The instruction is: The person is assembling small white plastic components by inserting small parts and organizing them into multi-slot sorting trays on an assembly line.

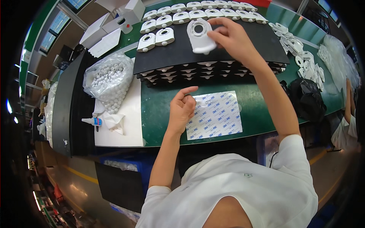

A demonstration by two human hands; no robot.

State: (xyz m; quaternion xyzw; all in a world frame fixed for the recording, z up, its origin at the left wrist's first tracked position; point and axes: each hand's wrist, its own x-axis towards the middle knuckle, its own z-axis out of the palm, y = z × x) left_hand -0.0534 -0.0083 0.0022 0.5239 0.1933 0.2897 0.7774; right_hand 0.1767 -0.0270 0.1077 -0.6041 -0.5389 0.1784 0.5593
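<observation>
White plastic housing (199,42): found pinched at its right edge between thumb and forefinger of the right hand (230,36), at the middle of the black tray stack (175,57); whether raised or resting on top, impossible to tell. Counted just two matching housings (164,37) at the stack's left, and saw two long rows of housings (197,14) across its back. Judged those rows as done, the nearer row as barely begun, and the layers beneath as likely loaded too, from white edges showing between boards. In front of the stack, saw the left hand (182,110), forefinger stretched out, other fingers curled in; could not tell whether gripping anything. Also in front of the stack, noted a blue-and-white printed sheet (216,119). Left of the stack, saw a clear bag of white balls (108,78); right of it, a loose heap of white parts (310,70), judged as probably work left.
</observation>
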